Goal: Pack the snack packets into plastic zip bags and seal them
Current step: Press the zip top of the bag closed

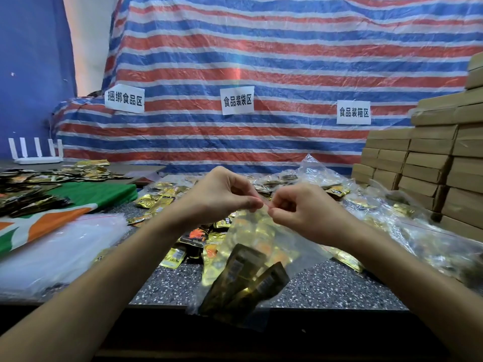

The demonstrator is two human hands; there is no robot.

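Observation:
A clear plastic zip bag [251, 259] hangs above the front edge of the speckled table [170, 283], with several gold and dark snack packets [243, 283] inside it. My left hand [222, 197] pinches the bag's top strip on the left. My right hand [300, 207] pinches the same strip just to the right, fingertips almost touching. Loose gold snack packets [162, 199] lie scattered across the table behind the bag.
A stack of empty clear bags [60, 246] lies at the left over a green and orange cloth [99, 194]. Filled bags [407, 226] pile up at the right beside stacked cardboard boxes [431, 163]. A striped tarp [261, 74] with paper signs stands behind.

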